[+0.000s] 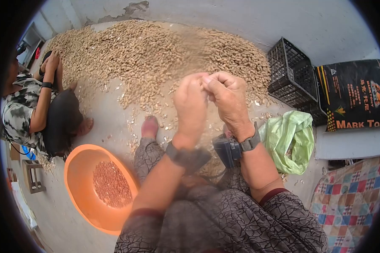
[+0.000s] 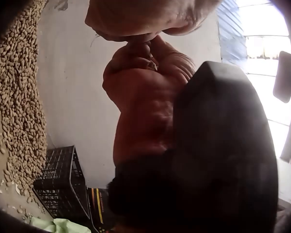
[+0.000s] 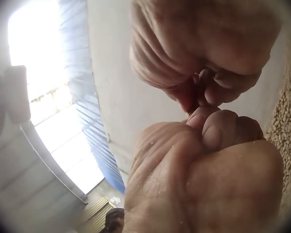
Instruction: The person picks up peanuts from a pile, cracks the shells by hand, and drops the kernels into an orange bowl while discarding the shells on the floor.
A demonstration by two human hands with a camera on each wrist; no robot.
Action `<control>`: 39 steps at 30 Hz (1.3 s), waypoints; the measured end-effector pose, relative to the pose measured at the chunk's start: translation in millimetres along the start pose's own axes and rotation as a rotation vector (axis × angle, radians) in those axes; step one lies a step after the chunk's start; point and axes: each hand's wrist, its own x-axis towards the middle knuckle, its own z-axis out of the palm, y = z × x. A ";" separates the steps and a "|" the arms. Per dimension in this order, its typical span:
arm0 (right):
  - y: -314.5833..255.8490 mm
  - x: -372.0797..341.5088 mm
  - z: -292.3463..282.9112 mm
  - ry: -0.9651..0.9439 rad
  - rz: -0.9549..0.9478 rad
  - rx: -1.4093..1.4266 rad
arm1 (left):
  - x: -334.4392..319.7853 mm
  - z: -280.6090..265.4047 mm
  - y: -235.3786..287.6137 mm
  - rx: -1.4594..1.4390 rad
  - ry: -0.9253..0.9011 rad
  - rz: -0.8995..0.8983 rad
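My left hand (image 1: pixel 190 110), blurred, and my right hand (image 1: pixel 228 99) meet at the fingertips in front of the body. Their fingers are curled inward, and thumbs and forefingers pinch a peanut (image 3: pixel 188 115), of which only a small yellowish edge shows between the fingertips in the right wrist view. The rest of it is hidden by the fingers. Beyond the hands, a large heap of unshelled peanuts (image 1: pixel 131 55) spreads along the wall. An orange basin (image 1: pixel 82 185) left of the legs holds reddish shelled kernels (image 1: pixel 110 183).
A black plastic crate (image 1: pixel 281 71) stands right of the heap, next to a black printed sack (image 1: pixel 354 92). A green plastic bag (image 1: pixel 289 141) lies near the right forearm. Another person (image 1: pixel 40 101) sits at the left, by a small wooden stool (image 1: pixel 31 175). Loose shells litter the floor.
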 end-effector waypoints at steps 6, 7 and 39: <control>-2.2 -6.0 8.4 0.037 -0.107 -0.103 | 3.7 -10.3 1.1 0.002 0.014 -0.100; -2.0 -6.0 8.6 0.036 -0.106 -0.103 | 4.1 -10.2 1.3 -0.027 0.014 -0.103; -1.7 -2.9 -15.4 -0.027 -0.640 -0.787 | 9.1 -11.0 21.2 -0.007 -0.129 -0.375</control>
